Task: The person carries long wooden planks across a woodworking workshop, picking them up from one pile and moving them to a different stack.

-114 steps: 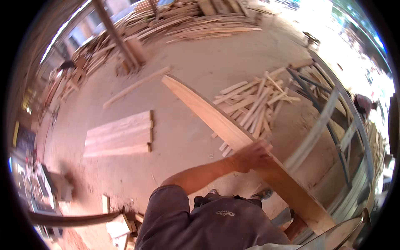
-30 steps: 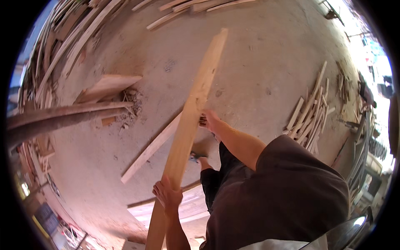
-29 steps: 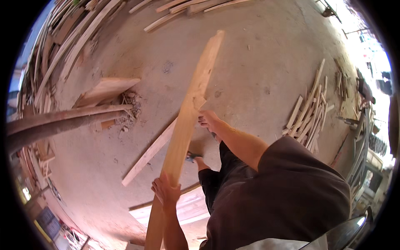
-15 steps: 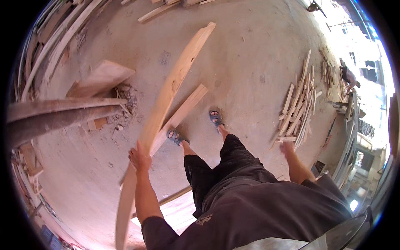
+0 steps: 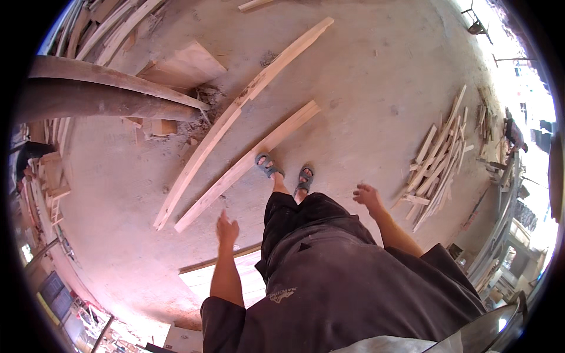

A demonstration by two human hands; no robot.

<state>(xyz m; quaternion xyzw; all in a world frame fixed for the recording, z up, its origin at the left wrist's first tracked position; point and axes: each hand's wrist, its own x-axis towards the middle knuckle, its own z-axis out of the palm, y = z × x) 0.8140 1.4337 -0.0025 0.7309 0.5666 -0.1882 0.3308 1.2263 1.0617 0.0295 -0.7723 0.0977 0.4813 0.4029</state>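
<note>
Your left hand (image 5: 226, 229) is empty, fingers loosely spread, above the floor (image 5: 365, 123) between the lower end of the beam (image 5: 241, 166) and the pale board panel (image 5: 203, 276). Your right hand (image 5: 368, 197) is empty too, fingers a bit bent and apart, out to your right; nearest thing is the pile of sticks (image 5: 435, 159), not touching.

Long plank (image 5: 226, 122) lies on the floor ahead and left of you, slanting from lower left to upper right. Beam lies beside it, on your side, shorter, roughly the same slant, gap between. Left sandal (image 5: 268, 165) is right at the beam's edge; can't tell if it's touching. Right sandal (image 5: 306, 176) on bare floor. Panel partly behind your left forearm. Post (image 5: 118, 103) at upper left, wooden sheet (image 5: 188, 65) just beside its base.
</note>
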